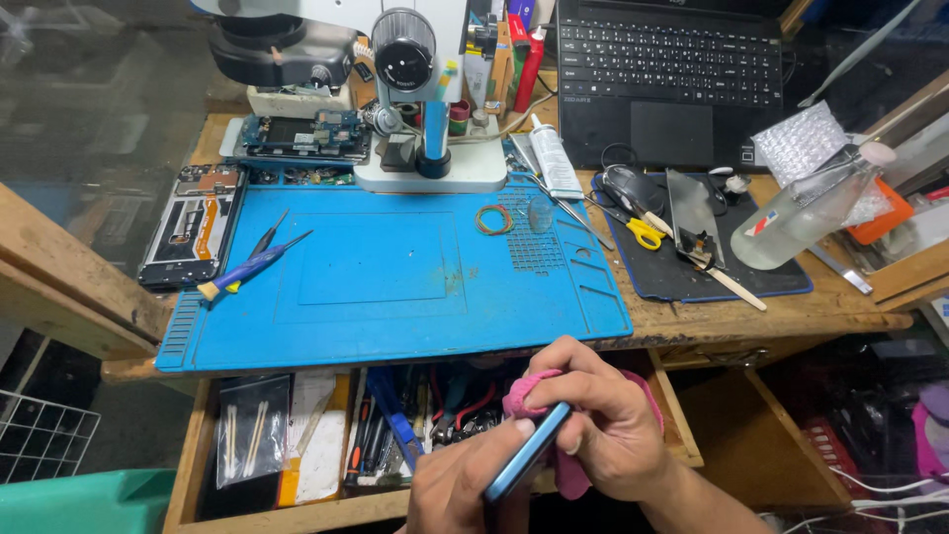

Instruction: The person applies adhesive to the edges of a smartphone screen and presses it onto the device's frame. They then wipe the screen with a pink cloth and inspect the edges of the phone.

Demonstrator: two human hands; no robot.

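Low in the head view, over an open wooden drawer (188, 465), my left hand (460, 485) grips a slim blue phone (527, 453) edge-on. My right hand (608, 420) presses a pink cloth (529, 391) against the phone's upper end, and the cloth bunches under my fingers. Both hands are in front of a blue work mat (395, 272) on the wooden bench.
A microscope (420, 89) stands at the mat's back edge beside circuit boards (306, 133). A blue-handled brush (252, 265) and an opened phone frame (193, 222) lie left. A laptop (672, 79), yellow scissors (643, 229), a clear bottle (806, 213) sit right. Tools fill the drawer.
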